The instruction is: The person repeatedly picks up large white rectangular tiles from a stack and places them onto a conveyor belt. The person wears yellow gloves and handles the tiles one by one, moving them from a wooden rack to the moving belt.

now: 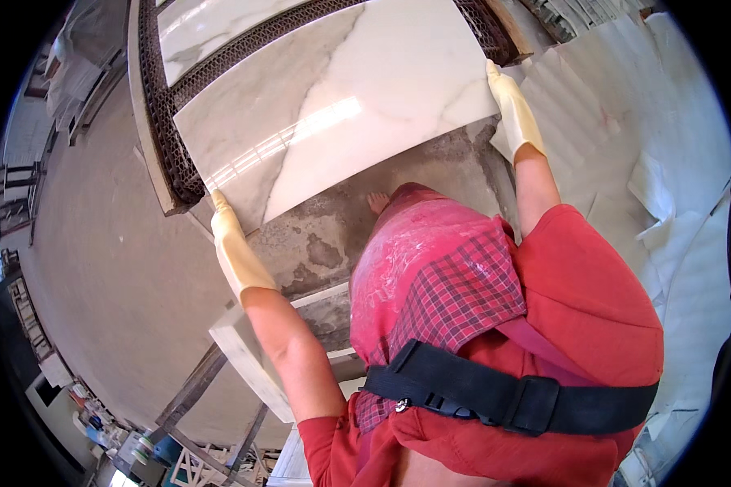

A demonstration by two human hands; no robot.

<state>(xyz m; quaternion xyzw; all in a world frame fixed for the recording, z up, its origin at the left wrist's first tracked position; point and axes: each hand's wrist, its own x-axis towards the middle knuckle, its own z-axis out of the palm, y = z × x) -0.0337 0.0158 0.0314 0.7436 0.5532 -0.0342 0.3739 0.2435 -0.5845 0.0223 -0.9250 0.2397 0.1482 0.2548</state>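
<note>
A large, glossy white marble slab with grey veins lies in front of me, its near edge jutting past the dark mesh conveyor belt. At its near left corner is my left hand in a cream glove, the fingers closed on the edge and partly hidden. My right hand, gloved the same way, grips the right edge near the other corner. Both arms reach forward. A second veined slab rests on the belt farther off.
Wooden rails flank the belt. White foam sheeting covers much of the right side. Behind my left arm stand a pale block-like slab stack and a wooden frame. Bare concrete floor stretches out to the left.
</note>
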